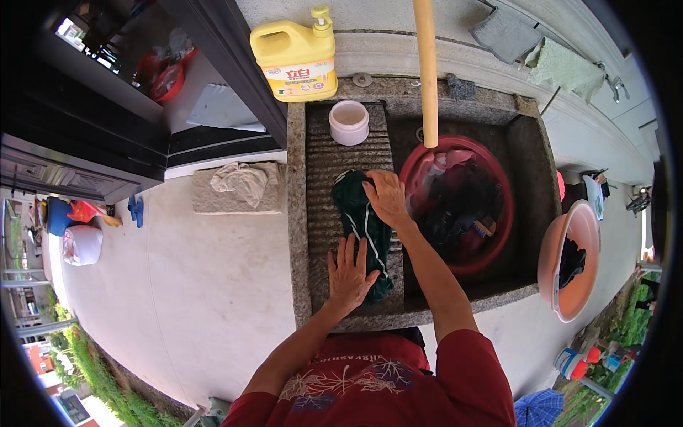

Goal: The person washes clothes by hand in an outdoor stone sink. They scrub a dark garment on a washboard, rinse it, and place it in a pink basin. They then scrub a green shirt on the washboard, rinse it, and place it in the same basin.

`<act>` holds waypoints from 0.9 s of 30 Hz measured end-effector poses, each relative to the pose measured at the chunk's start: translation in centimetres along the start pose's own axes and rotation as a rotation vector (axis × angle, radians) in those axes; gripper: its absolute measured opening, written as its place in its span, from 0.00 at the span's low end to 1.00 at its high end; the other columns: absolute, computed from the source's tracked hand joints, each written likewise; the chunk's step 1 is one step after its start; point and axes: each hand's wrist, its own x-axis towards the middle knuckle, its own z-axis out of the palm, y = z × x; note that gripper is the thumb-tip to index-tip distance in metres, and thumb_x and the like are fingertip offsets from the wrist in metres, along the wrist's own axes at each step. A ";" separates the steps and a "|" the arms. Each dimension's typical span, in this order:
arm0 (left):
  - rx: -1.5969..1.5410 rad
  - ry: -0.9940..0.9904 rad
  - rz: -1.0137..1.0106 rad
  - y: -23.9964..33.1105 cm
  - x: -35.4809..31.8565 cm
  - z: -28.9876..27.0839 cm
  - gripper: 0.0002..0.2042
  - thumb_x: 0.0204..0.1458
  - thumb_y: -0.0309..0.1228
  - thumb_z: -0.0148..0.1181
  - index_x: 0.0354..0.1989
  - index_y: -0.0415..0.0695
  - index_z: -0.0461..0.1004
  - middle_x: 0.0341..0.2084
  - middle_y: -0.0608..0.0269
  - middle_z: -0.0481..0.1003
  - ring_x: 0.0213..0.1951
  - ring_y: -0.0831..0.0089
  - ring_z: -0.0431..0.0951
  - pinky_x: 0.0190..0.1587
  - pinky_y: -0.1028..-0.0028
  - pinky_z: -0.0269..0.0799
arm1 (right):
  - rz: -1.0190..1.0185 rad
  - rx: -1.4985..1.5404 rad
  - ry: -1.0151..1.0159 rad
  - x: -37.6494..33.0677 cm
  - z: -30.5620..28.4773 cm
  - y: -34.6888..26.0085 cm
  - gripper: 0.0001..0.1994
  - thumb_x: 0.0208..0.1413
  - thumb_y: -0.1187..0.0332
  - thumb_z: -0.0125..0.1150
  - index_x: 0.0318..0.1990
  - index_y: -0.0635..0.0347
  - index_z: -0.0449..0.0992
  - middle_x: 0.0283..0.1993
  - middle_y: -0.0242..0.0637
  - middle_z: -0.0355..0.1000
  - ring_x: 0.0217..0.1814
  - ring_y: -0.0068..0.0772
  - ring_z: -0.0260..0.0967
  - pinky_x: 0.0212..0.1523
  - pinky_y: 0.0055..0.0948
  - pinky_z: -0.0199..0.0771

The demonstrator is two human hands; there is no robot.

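A wet dark green garment (368, 222) with white piping lies bunched lengthwise over the ridged stone washboard (320, 171). My left hand (348, 274) rests flat on its near part, fingers spread. At the garment's far right edge, my right hand (388, 201) is closed on the cloth, its fingertips partly hidden. Just right of that hand, a red basin (509, 206) sits in the stone sink and holds dark and pink clothes (455, 185). A scrubbing brush (484, 228) lies on those clothes. On the washboard's far end stands a pale pink tub (348, 122).
A yellow pump jug (295, 60) stands behind the sink's far left corner. A wooden pole (426, 71) reaches down over the basin. An orange-pink basin (575, 263) with dark cloth is outside the sink's right wall. Left of the sink, a rag (242, 181) lies on a stone slab (206, 203).
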 end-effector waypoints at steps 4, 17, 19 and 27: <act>-0.312 0.041 -0.231 -0.3 -0.2 -2.1 0.55 0.38 0.66 0.57 0.67 0.39 0.41 0.66 0.45 0.43 0.68 0.50 0.41 0.63 0.43 0.42 | -0.111 -0.251 0.010 2.3 -0.5 -3.6 0.18 0.48 0.60 0.63 0.45 0.54 0.72 0.43 0.35 0.67 0.49 0.40 0.64 0.42 0.45 0.66; -0.119 -0.127 -0.131 -0.7 0.9 -1.7 0.64 0.28 0.77 0.47 0.66 0.33 0.45 0.68 0.50 0.40 0.69 0.53 0.34 0.62 0.36 0.33 | -0.211 -0.372 0.030 -0.2 0.8 -1.1 0.08 0.46 0.63 0.59 0.26 0.55 0.70 0.35 0.35 0.64 0.40 0.36 0.62 0.39 0.42 0.58; -0.183 -0.093 -0.130 -1.0 0.8 -1.6 0.65 0.26 0.78 0.49 0.66 0.34 0.43 0.67 0.50 0.41 0.69 0.52 0.36 0.61 0.36 0.33 | -0.079 -0.433 0.148 2.4 2.1 -0.6 0.07 0.47 0.63 0.59 0.32 0.52 0.72 0.45 0.36 0.63 0.48 0.37 0.60 0.45 0.47 0.56; 0.057 0.008 -0.117 -2.7 0.5 0.1 0.63 0.30 0.76 0.50 0.66 0.35 0.44 0.68 0.52 0.40 0.69 0.50 0.33 0.61 0.36 0.29 | -0.398 0.002 -0.222 -9.2 -2.0 -7.2 0.06 0.50 0.64 0.59 0.27 0.50 0.69 0.29 0.32 0.59 0.28 0.31 0.62 0.23 0.34 0.58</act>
